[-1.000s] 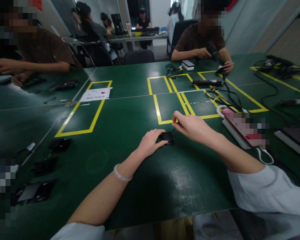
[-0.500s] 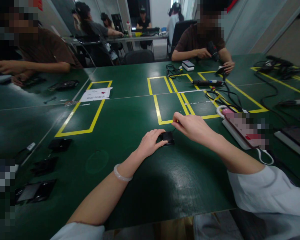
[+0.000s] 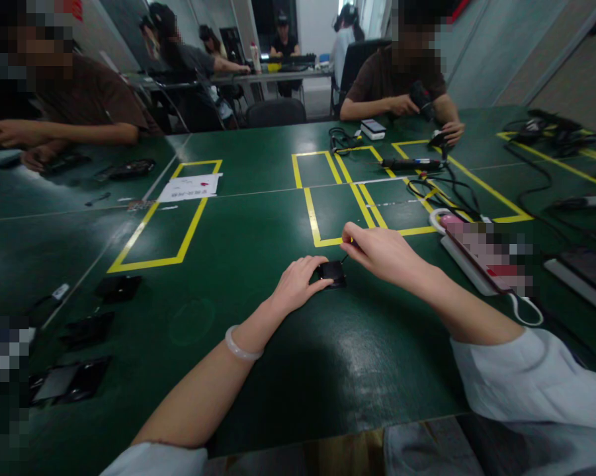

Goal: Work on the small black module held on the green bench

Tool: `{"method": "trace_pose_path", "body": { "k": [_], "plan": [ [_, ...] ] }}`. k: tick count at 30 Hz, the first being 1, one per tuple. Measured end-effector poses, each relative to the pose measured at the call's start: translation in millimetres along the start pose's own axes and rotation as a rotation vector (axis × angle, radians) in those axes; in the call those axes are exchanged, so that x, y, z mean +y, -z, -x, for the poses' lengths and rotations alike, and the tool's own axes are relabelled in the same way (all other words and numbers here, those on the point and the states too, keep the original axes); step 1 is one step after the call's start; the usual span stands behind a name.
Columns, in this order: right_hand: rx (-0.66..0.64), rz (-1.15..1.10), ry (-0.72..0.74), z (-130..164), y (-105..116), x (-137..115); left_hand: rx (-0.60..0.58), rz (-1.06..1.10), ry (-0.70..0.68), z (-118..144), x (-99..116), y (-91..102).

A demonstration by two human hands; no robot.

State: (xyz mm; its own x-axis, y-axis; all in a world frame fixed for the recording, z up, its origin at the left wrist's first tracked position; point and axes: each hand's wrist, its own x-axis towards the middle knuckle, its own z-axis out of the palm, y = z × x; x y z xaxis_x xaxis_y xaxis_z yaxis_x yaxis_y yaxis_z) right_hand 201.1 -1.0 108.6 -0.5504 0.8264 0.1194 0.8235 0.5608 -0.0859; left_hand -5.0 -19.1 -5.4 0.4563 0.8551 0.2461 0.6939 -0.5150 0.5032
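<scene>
A small black square part [image 3: 333, 272] lies on the green table [image 3: 258, 225] in front of me. My left hand [image 3: 298, 283] rests on the table with thumb and fingers gripping the part's left side. My right hand [image 3: 380, 250] hovers just behind and right of the part, fingers pinched on a thin dark tool whose tip points down at the part's far right corner. A pale bangle sits on my left wrist.
Yellow tape rectangles [image 3: 327, 218] mark the table. Black parts [image 3: 119, 288] lie at the left, a white power strip [image 3: 469, 261] with cable at the right, a paper sheet [image 3: 191, 186] farther back. Cables and a screwdriver [image 3: 411, 162] lie near a person across the table; another person sits at the left.
</scene>
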Motion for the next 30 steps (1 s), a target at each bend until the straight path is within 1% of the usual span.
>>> {"method": "trace_pose_path", "body": {
  "k": [17,24,30],
  "plan": [
    [-0.001,-0.018,0.004,0.4,1.3,0.5,0.0,-0.004,-0.009,-0.2,0.4,1.7],
    [-0.004,0.108,-0.061,-1.4,1.1,-0.5,0.001,-0.005,-0.011,0.1,0.4,1.2],
    [-0.006,0.082,-0.039,-1.3,-0.1,-0.1,0.002,-0.004,-0.015,0.2,0.5,0.7]
  ]
}}
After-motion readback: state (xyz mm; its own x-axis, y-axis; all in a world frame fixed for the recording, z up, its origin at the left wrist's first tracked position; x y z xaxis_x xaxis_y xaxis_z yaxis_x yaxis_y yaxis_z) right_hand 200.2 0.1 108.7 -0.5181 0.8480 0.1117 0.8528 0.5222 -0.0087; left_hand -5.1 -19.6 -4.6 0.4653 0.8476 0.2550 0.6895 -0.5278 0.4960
